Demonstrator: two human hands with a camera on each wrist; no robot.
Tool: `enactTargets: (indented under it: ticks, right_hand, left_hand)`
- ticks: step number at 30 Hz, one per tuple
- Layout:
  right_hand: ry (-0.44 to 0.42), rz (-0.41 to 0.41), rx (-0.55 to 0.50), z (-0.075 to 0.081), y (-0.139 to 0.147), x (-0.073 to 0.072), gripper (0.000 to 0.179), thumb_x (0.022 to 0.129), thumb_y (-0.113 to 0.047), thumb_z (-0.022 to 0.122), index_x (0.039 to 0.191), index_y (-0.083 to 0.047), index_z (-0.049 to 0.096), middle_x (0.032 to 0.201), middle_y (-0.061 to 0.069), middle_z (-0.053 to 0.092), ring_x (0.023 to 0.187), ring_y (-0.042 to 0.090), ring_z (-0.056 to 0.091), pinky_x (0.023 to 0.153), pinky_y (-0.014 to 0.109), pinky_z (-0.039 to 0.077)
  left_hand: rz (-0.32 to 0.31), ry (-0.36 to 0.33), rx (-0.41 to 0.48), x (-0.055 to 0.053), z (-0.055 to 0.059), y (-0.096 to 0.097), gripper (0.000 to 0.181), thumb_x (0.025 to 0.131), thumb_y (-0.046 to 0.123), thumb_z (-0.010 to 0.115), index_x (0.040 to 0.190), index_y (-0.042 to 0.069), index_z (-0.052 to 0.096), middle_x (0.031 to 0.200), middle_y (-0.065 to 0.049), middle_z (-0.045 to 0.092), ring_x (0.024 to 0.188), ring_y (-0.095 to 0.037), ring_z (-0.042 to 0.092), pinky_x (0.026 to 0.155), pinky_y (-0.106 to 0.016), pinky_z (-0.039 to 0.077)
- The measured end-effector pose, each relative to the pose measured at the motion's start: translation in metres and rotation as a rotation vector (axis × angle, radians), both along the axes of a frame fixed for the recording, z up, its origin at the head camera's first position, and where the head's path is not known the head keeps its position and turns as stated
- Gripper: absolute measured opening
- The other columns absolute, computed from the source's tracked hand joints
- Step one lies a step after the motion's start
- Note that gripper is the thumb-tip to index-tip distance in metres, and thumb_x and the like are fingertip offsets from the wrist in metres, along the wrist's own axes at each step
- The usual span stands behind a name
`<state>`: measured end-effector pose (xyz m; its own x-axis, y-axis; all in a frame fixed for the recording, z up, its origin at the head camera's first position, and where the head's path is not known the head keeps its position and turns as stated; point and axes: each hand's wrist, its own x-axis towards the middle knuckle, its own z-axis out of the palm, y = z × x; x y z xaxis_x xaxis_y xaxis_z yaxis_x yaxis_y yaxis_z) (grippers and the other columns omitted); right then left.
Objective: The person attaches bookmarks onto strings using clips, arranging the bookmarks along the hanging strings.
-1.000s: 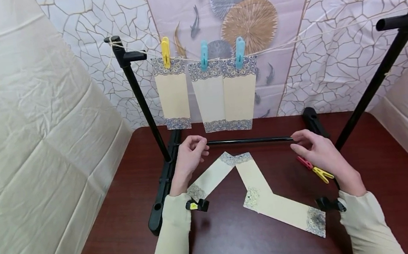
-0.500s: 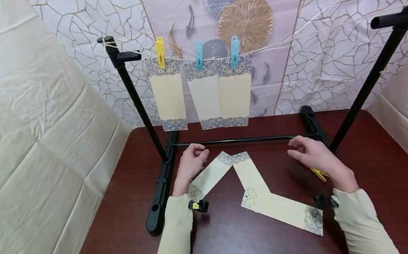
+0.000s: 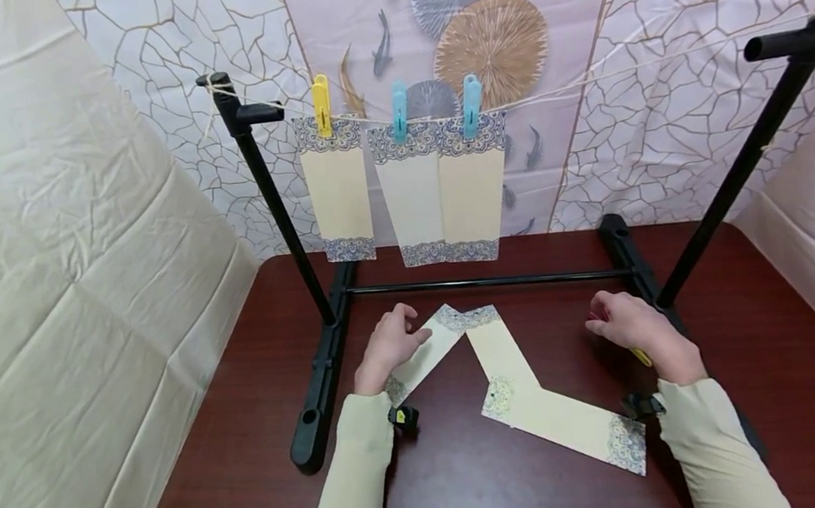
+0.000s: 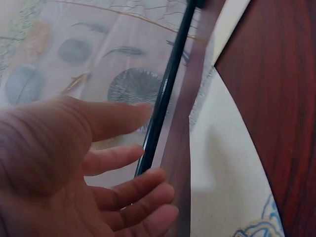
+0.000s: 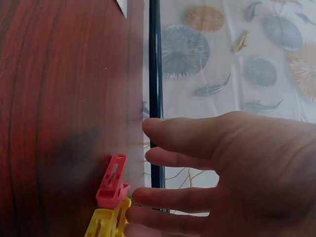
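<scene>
My left hand [image 3: 390, 344] hovers by a cream paper strip [image 3: 430, 352] with patterned ends, its fingers loosely bent and holding nothing. In the left wrist view, thumb and fingers are apart beside that strip [image 4: 227, 168]. Over at the right, my right hand [image 3: 635, 327] is above a red clothespin [image 5: 112, 185] and a yellow clothespin [image 5: 102, 223], which it mostly covers in the head view. Its fingers are spread from the thumb with nothing between them. Two more strips lie overlapping at the ends: one upright-slanting strip [image 3: 503, 352] and one lower strip [image 3: 578, 429].
A black frame [image 3: 268, 194] stands on the dark red table [image 3: 473, 498], with a low crossbar [image 3: 486, 281]. From its string [image 3: 570, 89] hang three patterned papers [image 3: 337, 195], pinned by a yellow clothespin [image 3: 322, 106] and two blue clothespins [image 3: 400, 112].
Both hands have come down and nearer. The left has moved slightly right over its strip; the right has lowered over the red and yellow clothespins. The hanging papers sway slightly.
</scene>
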<state>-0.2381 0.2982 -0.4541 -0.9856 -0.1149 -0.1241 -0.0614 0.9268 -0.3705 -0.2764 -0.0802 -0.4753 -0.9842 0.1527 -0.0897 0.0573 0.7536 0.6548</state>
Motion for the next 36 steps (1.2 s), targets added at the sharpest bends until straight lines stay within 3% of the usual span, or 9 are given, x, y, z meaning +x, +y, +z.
enactTargets:
  ticks: [6, 13, 17, 24, 27, 33, 36]
  right_hand:
    - [-0.042, 0.000, 0.024, -0.001, 0.001, 0.000, 0.034, 0.093, -0.025, 0.066, 0.113, 0.001, 0.059, 0.097, 0.020, 0.062, 0.082, 0.029, 0.056, 0.070, 0.045, 0.048]
    - [-0.088, 0.005, 0.037, -0.004, 0.002, -0.001, 0.030, 0.092, -0.023, 0.068, 0.109, 0.000, 0.060, 0.094, 0.017, 0.061, 0.080, 0.028, 0.053, 0.067, 0.041, 0.044]
    - [-0.088, -0.017, 0.055, -0.004, 0.001, -0.001, 0.021, 0.091, -0.023, 0.069, 0.097, -0.005, 0.058, 0.082, 0.012, 0.058, 0.074, 0.025, 0.052, 0.062, 0.038, 0.040]
    - [-0.057, -0.038, 0.067, -0.006, 0.004, 0.001, 0.022, 0.088, -0.018, 0.069, 0.082, -0.010, 0.050, 0.071, 0.007, 0.052, 0.066, 0.023, 0.051, 0.057, 0.036, 0.037]
    - [-0.056, -0.053, 0.062, -0.008, 0.004, -0.001, 0.024, 0.088, -0.019, 0.070, 0.086, -0.008, 0.048, 0.072, 0.008, 0.052, 0.066, 0.023, 0.052, 0.057, 0.036, 0.037]
    - [-0.010, -0.046, 0.059, -0.011, 0.001, -0.004, 0.035, 0.089, -0.018, 0.069, 0.115, -0.003, 0.050, 0.084, 0.014, 0.059, 0.075, 0.029, 0.055, 0.061, 0.041, 0.042]
    - [-0.011, -0.037, 0.071, -0.011, 0.000, -0.005, 0.029, 0.090, -0.016, 0.067, 0.114, -0.005, 0.056, 0.083, 0.011, 0.059, 0.075, 0.028, 0.055, 0.060, 0.041, 0.042]
  left_hand:
    - [0.031, -0.011, -0.175, 0.006, 0.000, 0.006, 0.050, 0.089, 0.038, 0.070, 0.128, 0.010, 0.056, 0.124, -0.016, 0.057, 0.116, -0.035, 0.051, 0.093, -0.049, 0.046]
    - [0.008, -0.021, -0.335, 0.012, 0.002, 0.011, 0.054, 0.083, 0.042, 0.077, 0.120, 0.008, 0.057, 0.119, -0.020, 0.054, 0.111, -0.036, 0.047, 0.088, -0.051, 0.045]
    - [0.013, -0.043, -0.409, 0.016, 0.003, 0.013, 0.061, 0.079, 0.046, 0.080, 0.119, 0.006, 0.055, 0.119, -0.020, 0.052, 0.111, -0.036, 0.046, 0.088, -0.051, 0.045]
    - [0.012, -0.084, -0.465, 0.019, 0.004, 0.017, 0.070, 0.073, 0.048, 0.084, 0.120, 0.005, 0.054, 0.120, -0.021, 0.051, 0.112, -0.037, 0.047, 0.089, -0.052, 0.045]
    - [0.012, -0.091, -0.476, 0.019, 0.005, 0.019, 0.071, 0.072, 0.047, 0.085, 0.120, 0.005, 0.054, 0.120, -0.020, 0.052, 0.112, -0.037, 0.047, 0.090, -0.052, 0.045]
    - [0.012, -0.098, -0.490, 0.019, 0.007, 0.019, 0.068, 0.070, 0.048, 0.086, 0.113, 0.004, 0.056, 0.114, -0.020, 0.054, 0.106, -0.036, 0.048, 0.090, -0.051, 0.044]
    - [0.019, -0.099, -0.497, 0.019, 0.007, 0.017, 0.066, 0.069, 0.048, 0.087, 0.106, 0.004, 0.056, 0.109, -0.020, 0.054, 0.099, -0.034, 0.047, 0.086, -0.049, 0.044]
